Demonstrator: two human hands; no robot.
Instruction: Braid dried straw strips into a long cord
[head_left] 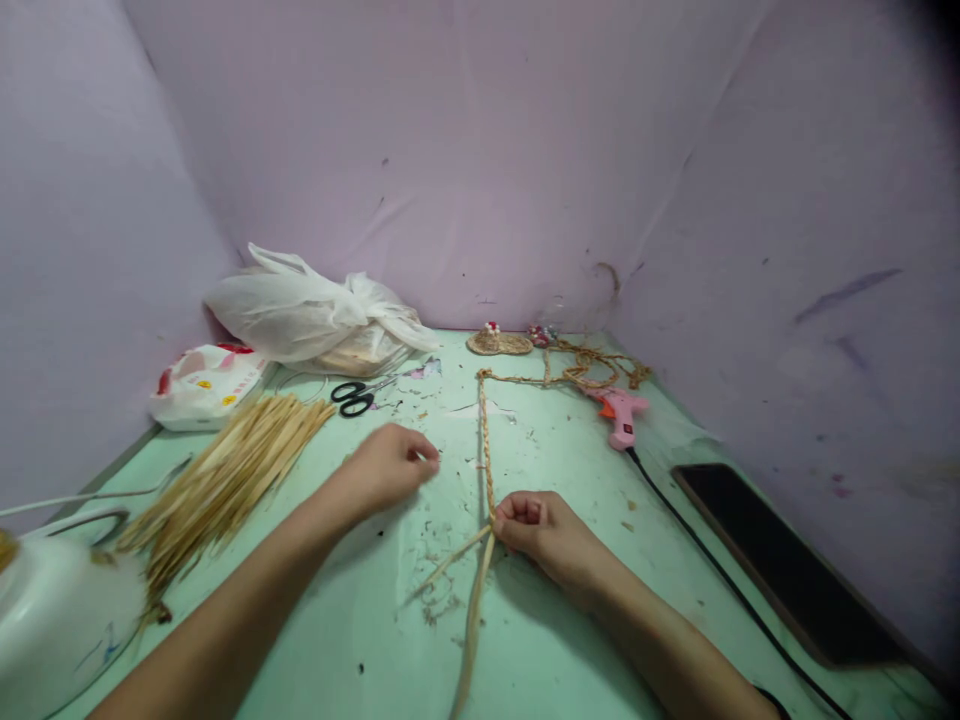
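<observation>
A braid of straw-coloured strands (487, 450) runs down the middle of the table, with loose strands (474, 620) fanning out from its lower end. My right hand (546, 535) pinches the braid just where those strands part. To the left of the braid, apart from it, my left hand (394, 465) hovers with curled fingers and the tips close together; nothing shows between them. At its upper end the braid bends right toward a loose coil of more braid (592, 365). A bundle of dry straw strips (232, 475) lies beyond my left forearm.
Black-handled scissors (352, 398), a tissue pack (214, 385) and a white plastic bag (315, 310) sit at back left. A woven piece (499, 344) lies by the wall. On the right are a pink glue gun (622, 412), its black cord and a dark phone-like slab (780, 560).
</observation>
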